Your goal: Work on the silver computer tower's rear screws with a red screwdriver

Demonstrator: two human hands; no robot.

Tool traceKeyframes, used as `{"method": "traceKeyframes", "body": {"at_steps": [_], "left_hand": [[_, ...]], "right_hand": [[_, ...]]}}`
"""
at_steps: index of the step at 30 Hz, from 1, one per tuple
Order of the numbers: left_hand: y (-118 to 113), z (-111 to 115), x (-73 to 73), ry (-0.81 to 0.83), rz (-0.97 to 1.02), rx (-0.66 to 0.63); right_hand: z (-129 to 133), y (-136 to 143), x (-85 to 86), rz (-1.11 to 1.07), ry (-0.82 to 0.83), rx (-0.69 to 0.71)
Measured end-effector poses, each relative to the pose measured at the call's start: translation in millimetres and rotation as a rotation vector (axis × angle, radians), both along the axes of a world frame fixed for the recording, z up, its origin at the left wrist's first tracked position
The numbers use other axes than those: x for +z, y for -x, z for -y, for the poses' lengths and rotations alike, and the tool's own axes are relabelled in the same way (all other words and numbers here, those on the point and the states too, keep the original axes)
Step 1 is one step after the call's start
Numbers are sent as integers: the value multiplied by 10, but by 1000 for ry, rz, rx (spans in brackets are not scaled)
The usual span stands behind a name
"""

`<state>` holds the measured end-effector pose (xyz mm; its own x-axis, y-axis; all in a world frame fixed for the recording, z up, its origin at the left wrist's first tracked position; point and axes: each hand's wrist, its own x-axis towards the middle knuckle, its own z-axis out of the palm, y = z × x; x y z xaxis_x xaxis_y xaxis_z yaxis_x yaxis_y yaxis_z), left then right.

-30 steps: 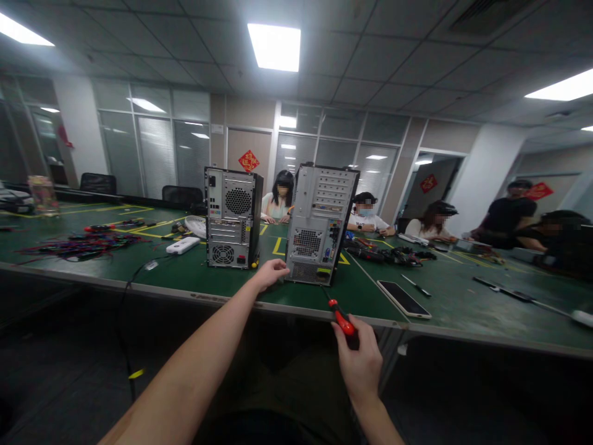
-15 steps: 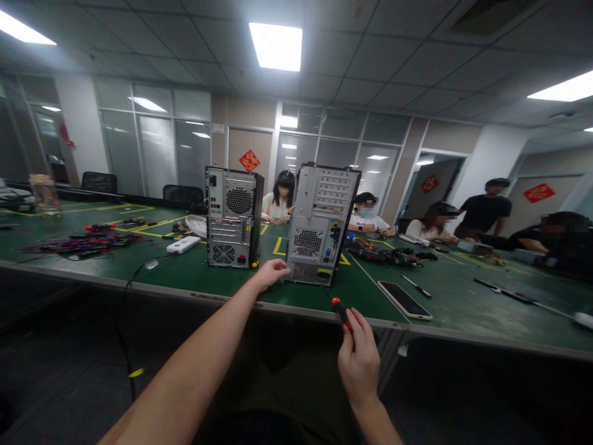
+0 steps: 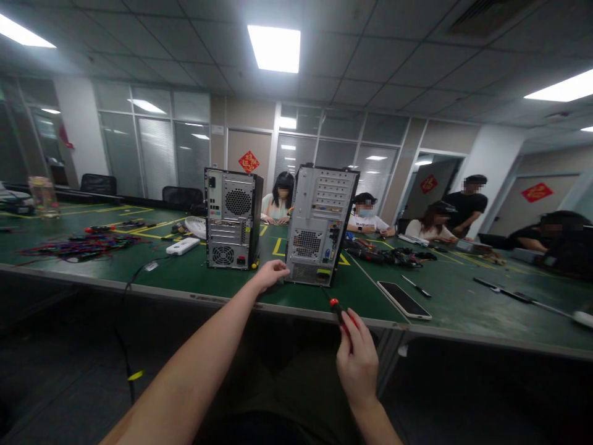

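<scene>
Two computer cases stand upright on the green table, their back panels facing me. My left hand (image 3: 271, 274) is at the lower left edge of the taller grey case (image 3: 303, 216), its fingers curled together; what they pinch, if anything, is too small to make out. In my right hand (image 3: 357, 352) is a red and black screwdriver (image 3: 336, 307), its thin shaft pointing up and left towards the bottom of that case. The smaller black and silver case (image 3: 229, 232) stands to the left of my left hand.
On the table (image 3: 259, 296) a white phone (image 3: 404, 300) lies right of the screwdriver. A white power strip (image 3: 183, 246) and a heap of thin wires (image 3: 83, 246) lie at left. Black cables (image 3: 393, 254) lie at back right. Several people sit or stand beyond.
The standing person at the back right has moved left and leans lower. My hands have hardly moved; the screwdriver has shifted very slightly to the left.
</scene>
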<state>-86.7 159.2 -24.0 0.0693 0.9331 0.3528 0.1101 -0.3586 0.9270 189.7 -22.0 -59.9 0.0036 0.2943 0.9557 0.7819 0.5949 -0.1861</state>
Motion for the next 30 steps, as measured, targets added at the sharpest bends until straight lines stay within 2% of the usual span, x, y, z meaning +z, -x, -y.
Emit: {"method": "traceKeyframes", "body": {"at_steps": [6,13,19,30], "left_hand": [[3,19,14,-2,-7,-4],[-7,37,27,-8,-25,-12],[-22,69,57,0,-24,-2],[-14,66,58,-9,-39,-10]], "right_hand": [[20,-8,12,-96,21,-21],[-16,7,-9,20,19,15],[23,-10,43,-112,13,-9],[5,25,-14,-34,4,44]]}}
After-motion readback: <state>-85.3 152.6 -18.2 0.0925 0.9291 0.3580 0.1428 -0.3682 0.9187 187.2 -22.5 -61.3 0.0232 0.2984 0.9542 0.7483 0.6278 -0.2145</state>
